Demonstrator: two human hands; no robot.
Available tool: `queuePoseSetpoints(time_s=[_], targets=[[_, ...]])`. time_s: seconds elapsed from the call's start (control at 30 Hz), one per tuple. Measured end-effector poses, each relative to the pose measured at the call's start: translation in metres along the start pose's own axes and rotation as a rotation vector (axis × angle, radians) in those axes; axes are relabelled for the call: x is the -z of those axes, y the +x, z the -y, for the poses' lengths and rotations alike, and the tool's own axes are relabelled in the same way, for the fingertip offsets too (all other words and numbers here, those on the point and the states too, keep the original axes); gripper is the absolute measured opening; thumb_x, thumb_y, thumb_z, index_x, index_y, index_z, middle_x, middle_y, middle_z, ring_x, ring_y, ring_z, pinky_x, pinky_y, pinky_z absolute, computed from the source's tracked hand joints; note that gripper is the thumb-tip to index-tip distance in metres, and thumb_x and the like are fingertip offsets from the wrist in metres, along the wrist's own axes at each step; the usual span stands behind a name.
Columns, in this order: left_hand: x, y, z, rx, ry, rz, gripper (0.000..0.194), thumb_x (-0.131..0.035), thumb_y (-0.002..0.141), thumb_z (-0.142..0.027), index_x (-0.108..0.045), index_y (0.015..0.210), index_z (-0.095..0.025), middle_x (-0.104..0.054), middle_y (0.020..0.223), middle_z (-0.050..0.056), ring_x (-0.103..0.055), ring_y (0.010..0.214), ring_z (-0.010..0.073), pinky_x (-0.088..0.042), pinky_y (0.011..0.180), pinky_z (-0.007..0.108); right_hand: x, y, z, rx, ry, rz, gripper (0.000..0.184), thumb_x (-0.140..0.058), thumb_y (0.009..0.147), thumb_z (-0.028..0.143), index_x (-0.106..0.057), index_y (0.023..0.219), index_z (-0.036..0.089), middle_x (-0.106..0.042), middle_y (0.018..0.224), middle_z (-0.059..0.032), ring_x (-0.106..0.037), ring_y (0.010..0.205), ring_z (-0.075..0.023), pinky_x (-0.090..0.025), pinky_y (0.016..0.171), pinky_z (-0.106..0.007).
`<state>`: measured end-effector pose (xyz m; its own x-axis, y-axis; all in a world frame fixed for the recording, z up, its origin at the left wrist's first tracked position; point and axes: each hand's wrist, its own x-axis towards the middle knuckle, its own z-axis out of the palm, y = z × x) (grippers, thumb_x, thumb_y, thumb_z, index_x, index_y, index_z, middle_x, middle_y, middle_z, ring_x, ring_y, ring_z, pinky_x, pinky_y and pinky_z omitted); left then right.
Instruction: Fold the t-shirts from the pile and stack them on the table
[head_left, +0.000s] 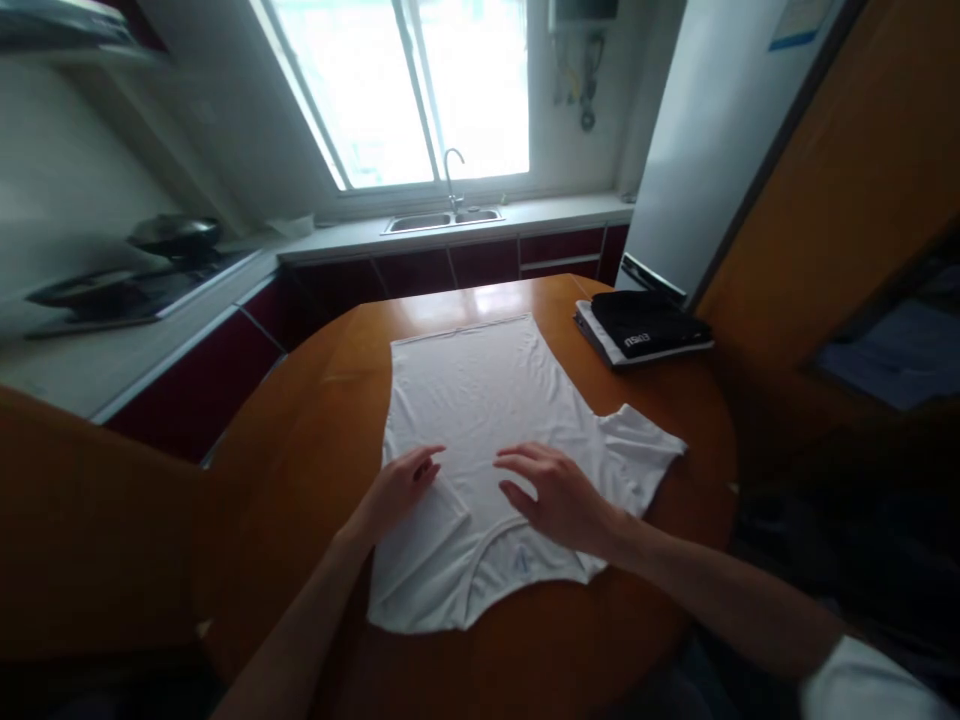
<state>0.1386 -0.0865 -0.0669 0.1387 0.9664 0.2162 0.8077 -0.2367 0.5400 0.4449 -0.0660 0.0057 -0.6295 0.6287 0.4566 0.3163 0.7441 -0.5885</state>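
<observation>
A white T-shirt [480,400] lies spread on the round wooden table [300,470], its hem at the far side and its neckline toward me. The left sleeve is folded inward over the shirt's body, while the right sleeve [641,450] sticks out flat. Over the folded sleeve is my left hand [401,488], fingers loosely bent and apart, with no cloth visibly gripped. My right hand [559,492] hovers over or rests lightly on the chest area above the collar, fingers spread and holding nothing. Whether either hand presses on the cloth I cannot tell.
Folded black and white clothes [641,325] are stacked at the table's far right. Beyond the table runs a counter with a sink [442,220] under a window. Pans [176,235] stand on the stove at left. A refrigerator [697,130] stands at right.
</observation>
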Motion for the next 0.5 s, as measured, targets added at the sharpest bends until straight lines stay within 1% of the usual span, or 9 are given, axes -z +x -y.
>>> queuePoseSetpoints(time_s=[0.07,0.17,0.2,0.27,0.3,0.37,0.43,0.5], targets=[[0.002,0.001,0.002,-0.004,0.007,0.001,0.033,-0.049,0.099,-0.035,-0.065,0.123,-0.019,-0.062,0.075,-0.002,-0.055,0.063,0.0127,-0.045,0.063,0.023,0.026,-0.016,-0.034,-0.156,-0.041,-0.142,0.023,-0.057,0.094,0.022,-0.069,0.114,0.020,-0.072,0.116,-0.0090,-0.066,0.110,-0.0226,-0.050,0.099,-0.038],[0.004,0.003,0.005,-0.025,0.020,-0.008,0.035,-0.049,0.099,-0.038,-0.065,0.122,-0.018,-0.063,0.075,-0.002,-0.054,0.061,0.0123,-0.045,0.062,0.022,0.066,-0.056,-0.094,-0.457,-0.203,-0.352,0.023,-0.055,0.093,0.025,-0.070,0.109,0.017,-0.073,0.108,-0.0115,-0.069,0.100,-0.0247,-0.053,0.091,-0.038],[0.004,0.003,0.006,-0.033,0.024,-0.010,0.035,-0.049,0.099,-0.039,-0.066,0.122,-0.018,-0.063,0.075,-0.002,-0.054,0.061,0.0122,-0.046,0.062,0.022,0.078,-0.072,-0.113,-0.551,-0.288,-0.406,0.024,-0.054,0.092,0.026,-0.071,0.108,0.016,-0.073,0.108,-0.0130,-0.068,0.099,-0.0259,-0.053,0.090,-0.039],[0.004,0.004,0.007,-0.045,0.034,-0.012,0.035,-0.050,0.098,-0.040,-0.066,0.121,-0.018,-0.063,0.074,-0.002,-0.054,0.060,0.0122,-0.046,0.061,0.021,0.099,-0.103,-0.142,-0.714,-0.422,-0.451,0.028,-0.055,0.091,0.027,-0.072,0.108,0.013,-0.072,0.106,-0.0159,-0.068,0.098,-0.0278,-0.052,0.091,-0.040],[0.003,0.004,0.008,-0.050,0.038,-0.014,0.035,-0.050,0.098,-0.040,-0.066,0.120,-0.018,-0.064,0.074,-0.002,-0.055,0.060,0.0121,-0.046,0.061,0.021,0.106,-0.116,-0.153,-0.783,-0.467,-0.456,0.028,-0.055,0.090,0.027,-0.072,0.107,0.012,-0.072,0.105,-0.0166,-0.068,0.096,-0.0279,-0.051,0.090,-0.039],[0.003,0.005,0.008,-0.060,0.042,-0.015,0.035,-0.050,0.098,-0.040,-0.067,0.119,-0.018,-0.065,0.074,-0.002,-0.056,0.060,0.0122,-0.046,0.060,0.021,0.113,-0.136,-0.167,-0.865,-0.519,-0.442,0.029,-0.054,0.091,0.030,-0.073,0.104,0.011,-0.072,0.103,-0.0171,-0.068,0.093,-0.0277,-0.050,0.089,-0.039],[0.002,0.005,0.008,-0.074,0.042,-0.017,0.034,-0.051,0.097,-0.041,-0.068,0.117,-0.018,-0.067,0.075,-0.001,-0.058,0.060,0.0123,-0.047,0.060,0.020,0.114,-0.146,-0.173,-0.887,-0.519,-0.415,0.029,-0.053,0.093,0.033,-0.073,0.100,0.013,-0.072,0.099,-0.0158,-0.067,0.091,-0.0268,-0.050,0.086,-0.037],[0.004,0.008,0.003,-0.101,0.042,-0.019,0.033,-0.052,0.097,-0.041,-0.069,0.113,-0.019,-0.070,0.079,0.000,-0.061,0.062,0.0128,-0.048,0.061,0.021,0.111,-0.148,-0.174,-0.876,-0.492,-0.395,0.029,-0.054,0.094,0.037,-0.073,0.095,0.015,-0.071,0.095,-0.0136,-0.067,0.089,-0.0257,-0.049,0.084,-0.036]])
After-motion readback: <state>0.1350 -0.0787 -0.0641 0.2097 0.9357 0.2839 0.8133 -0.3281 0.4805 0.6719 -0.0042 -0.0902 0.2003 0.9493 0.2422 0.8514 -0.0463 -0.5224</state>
